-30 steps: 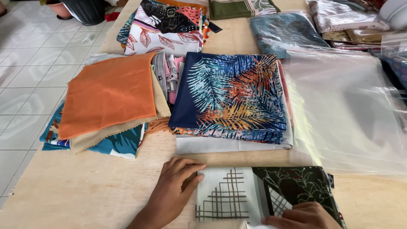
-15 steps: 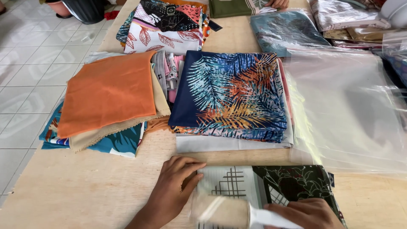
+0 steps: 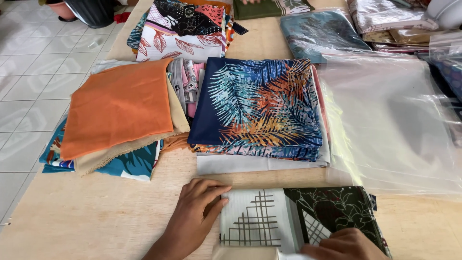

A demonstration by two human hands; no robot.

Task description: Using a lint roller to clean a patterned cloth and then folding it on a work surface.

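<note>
Near the bottom edge of a pale wooden surface, the left hand lies flat with fingers spread, pressing the left edge of a folded cloth, white with dark crossing lines and a dark leafy half. The right hand, partly cut off by the frame, rests on the cloth's lower right corner; its grip cannot be made out. A moment ago a pale blurred flap crossed the cloth's front; now it is nearly gone and the cloth looks flatter. Behind sit a navy palm-leaf cloth, an orange cloth and clear plastic bags.
</note>
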